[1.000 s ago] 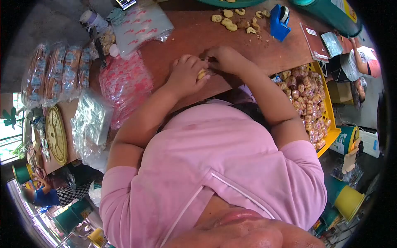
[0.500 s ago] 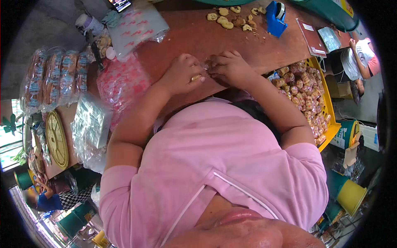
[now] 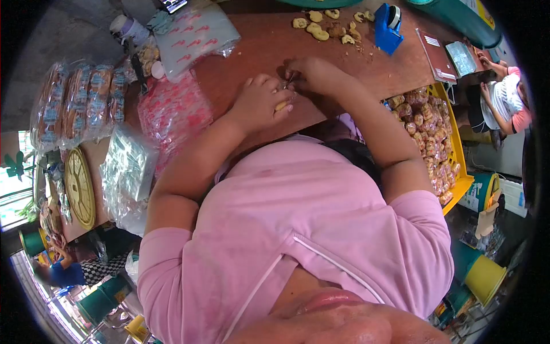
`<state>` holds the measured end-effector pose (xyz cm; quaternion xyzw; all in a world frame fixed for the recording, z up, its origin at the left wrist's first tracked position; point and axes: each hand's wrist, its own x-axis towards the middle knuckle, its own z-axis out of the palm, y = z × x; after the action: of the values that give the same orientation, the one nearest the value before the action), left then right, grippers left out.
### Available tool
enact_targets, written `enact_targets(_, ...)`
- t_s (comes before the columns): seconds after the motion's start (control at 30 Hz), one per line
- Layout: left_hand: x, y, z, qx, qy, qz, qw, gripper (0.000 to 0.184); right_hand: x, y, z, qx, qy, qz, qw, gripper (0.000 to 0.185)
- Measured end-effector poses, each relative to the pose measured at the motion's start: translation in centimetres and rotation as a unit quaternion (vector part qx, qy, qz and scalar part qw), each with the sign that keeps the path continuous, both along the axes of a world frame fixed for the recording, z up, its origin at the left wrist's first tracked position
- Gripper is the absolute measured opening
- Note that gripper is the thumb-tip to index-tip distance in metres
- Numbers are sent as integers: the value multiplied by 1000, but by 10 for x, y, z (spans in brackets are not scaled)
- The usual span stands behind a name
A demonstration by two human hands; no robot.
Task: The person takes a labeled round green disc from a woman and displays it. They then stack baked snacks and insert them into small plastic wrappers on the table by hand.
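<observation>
My left hand [image 3: 260, 102] is closed just above the table's near edge. Its curled fingers are around a small yellowish piece [image 3: 281, 106], perhaps a cookie, mostly hidden by the fingers. Close on its right, my right hand [image 3: 309, 74] pinches a bit of shiny clear plastic [image 3: 288, 84] between the two hands. Loose ring-shaped and round cookies [image 3: 317, 31] lie with crumbs on the table beyond my hands. A blue tape dispenser [image 3: 388, 35] stands to their right.
A yellow crate [image 3: 456, 155] of small wrapped packs is at my right. On the left are printed plastic bags [image 3: 197, 37], red-patterned plastic [image 3: 175, 106], clear bags [image 3: 129, 163] and packed bread loaves [image 3: 71, 109]. Another person [image 3: 504, 94] is at the far right.
My right hand has lifted slightly up and away from my left hand, its fingers pulling at the plastic. My left hand has shifted slightly to the right. The far-right person's arms have moved.
</observation>
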<state>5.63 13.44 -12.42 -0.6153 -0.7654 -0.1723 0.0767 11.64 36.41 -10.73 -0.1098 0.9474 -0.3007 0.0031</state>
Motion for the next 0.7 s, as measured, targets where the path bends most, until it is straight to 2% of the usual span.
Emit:
enact_targets(0.17,-3,6,9,-14,21,-17,1000,30,-3,6,5,34,100,37,994,29)
enact_targets(0.3,-3,16,14,17,25,-24,999,26,-5,10,-1,31,54,16,998,30)
enact_targets(0.4,-3,30,13,-24,8,11,1000,20,1,9,-6,23,82,-5,996,32)
enact_targets(0.5,-3,44,21,-83,-67,32,994,16,2,10,-18,48,94,-36,994,38)
enact_targets(0.6,0,53,24,-110,17,19,994,14,1,12,-26,48,94,-52,993,39)
enact_targets(0.7,0,57,14,-37,-34,9,999,12,1,12,-31,31,124,-57,990,32)
